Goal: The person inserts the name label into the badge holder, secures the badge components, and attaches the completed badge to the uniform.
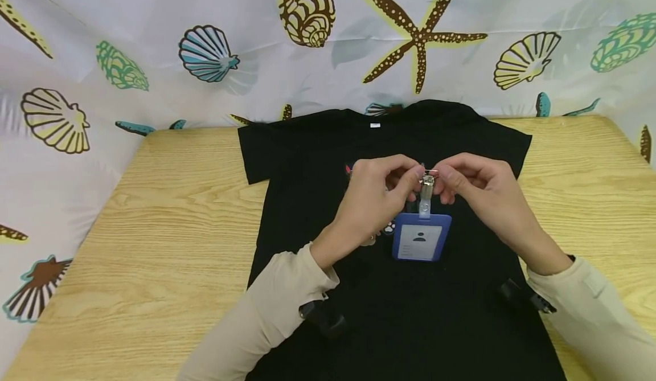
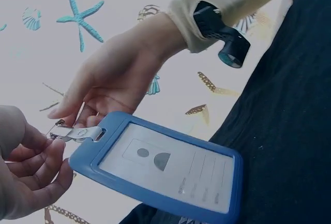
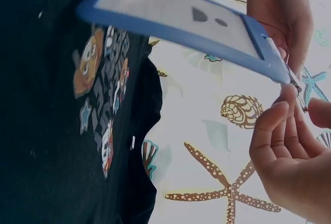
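Observation:
A blue-framed ID badge holder hangs above a black T-shirt. Its card shows a head-and-shoulders figure. A clear strap joins the holder to a metal clip, which has a thin safety pin at its top. My left hand pinches one end of the pin between thumb and fingers. Opposite it, my right hand pinches the other end. In the left wrist view the holder is tilted beside both hands. Fingertips partly hide the pin.
The shirt lies spread on a wooden table, its collar towards the back. A cartoon print on its chest is partly covered by the hands and badge. Behind the table hangs a white cloth patterned with shells and starfish.

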